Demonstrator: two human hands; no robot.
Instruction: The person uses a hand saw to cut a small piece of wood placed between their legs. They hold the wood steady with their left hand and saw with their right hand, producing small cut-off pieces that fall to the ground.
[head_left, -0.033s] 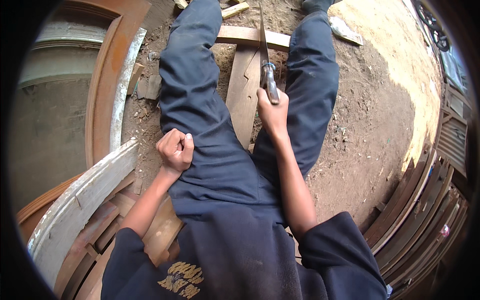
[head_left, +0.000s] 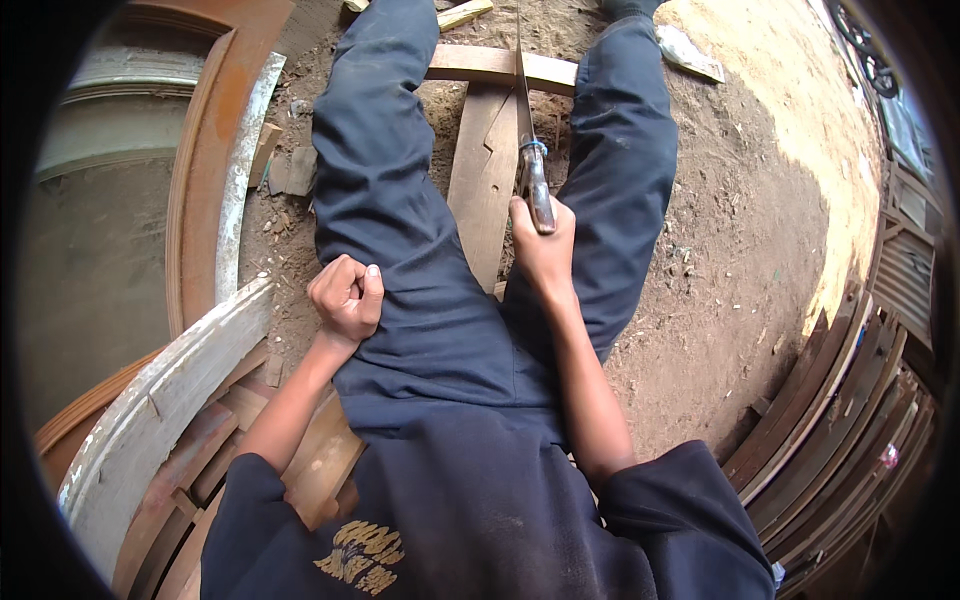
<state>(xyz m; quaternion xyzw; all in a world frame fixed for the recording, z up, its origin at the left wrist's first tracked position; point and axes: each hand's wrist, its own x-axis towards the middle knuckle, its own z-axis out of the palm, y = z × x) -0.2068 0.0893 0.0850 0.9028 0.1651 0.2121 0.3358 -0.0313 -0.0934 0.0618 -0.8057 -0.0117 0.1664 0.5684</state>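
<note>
My right hand is wrapped round the dark handle of a handsaw. A blue band circles the saw where the handle meets the blade, and the thin blade points away from me. It crosses a light wooden crosspiece between my lower legs. Under the saw a brown plank runs lengthwise between my thighs, with a zigzag line and a small hole in its face. My left hand is curled in a fist against my left thigh, apart from the saw and the wood. Nothing shows in it.
Brown wooden frames and a white-painted curved board stand on the left. Beneath my left arm lie stacked planks. Long boards are piled at the right. Wood offcuts are scattered on the dirt ground.
My right hand has drawn the saw back toward me along the plank. My left hand remains a fist on my thigh.
</note>
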